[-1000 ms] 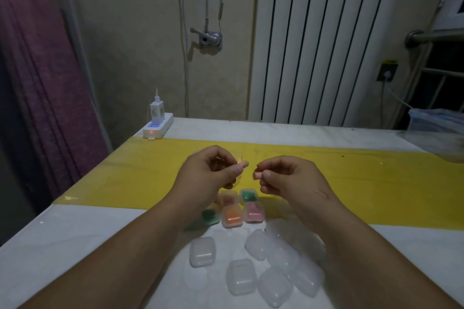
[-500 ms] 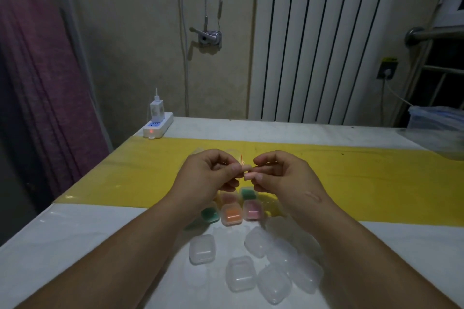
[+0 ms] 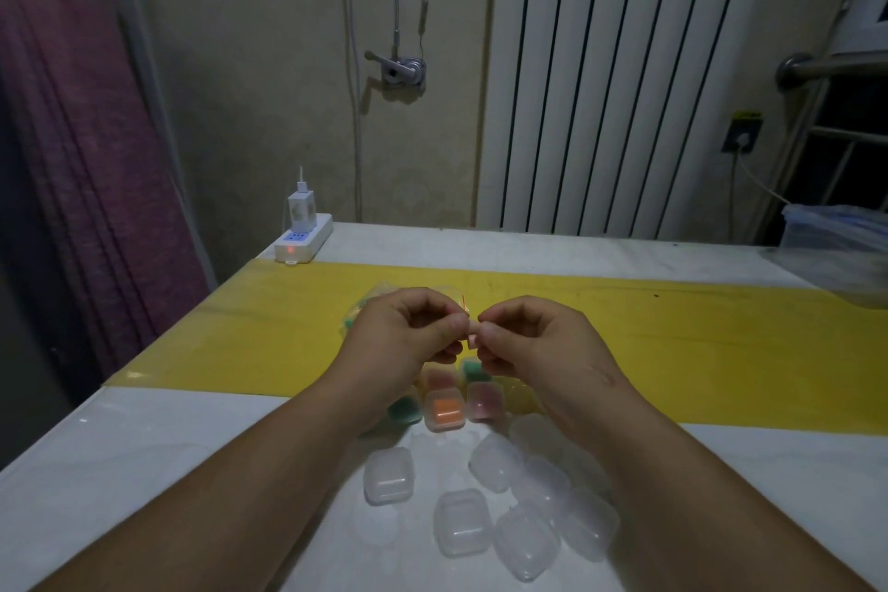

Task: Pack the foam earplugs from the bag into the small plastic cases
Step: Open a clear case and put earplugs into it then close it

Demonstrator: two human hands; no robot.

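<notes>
Spreading across the lower half of the view, a white table [image 3: 144, 471] carries a broad yellow band [image 3: 696, 351] from side to side. Behind it stand a white ribbed radiator [image 3: 624, 87] and, at the far left, a purple curtain [image 3: 72, 159]. Two bare forearms reach in from the bottom edge, and the left hand [image 3: 399, 341] and right hand [image 3: 538, 346] meet fingertip to fingertip above the yellow band. Both are curled: the left hand grips the clear bag [image 3: 365, 308], which bulges out behind its knuckles with greenish and yellowish shapes inside, while the right hand pinches the same bag at its top edge, just beside the left thumb. A thin red strip [image 3: 465, 300] of the bag's mouth shows above the meeting fingers; whether the mouth is parted cannot be told. On the white surface between the forearms lies a loose cluster of empty clear cases [image 3: 462, 522], all closed, some touching one another and one [image 3: 388, 476] lying apart to the left. Beyond them, under the hands at the near edge of the yellow band, sit the filled cases: an orange one [image 3: 444, 409], a pink one [image 3: 484, 400] touching it, and a green one [image 3: 406, 409] partly hidden by the left wrist. At the table's far left corner rests a white power strip [image 3: 303, 243] with a small red light, and a white charger [image 3: 301, 209] plugged upright into it.
</notes>
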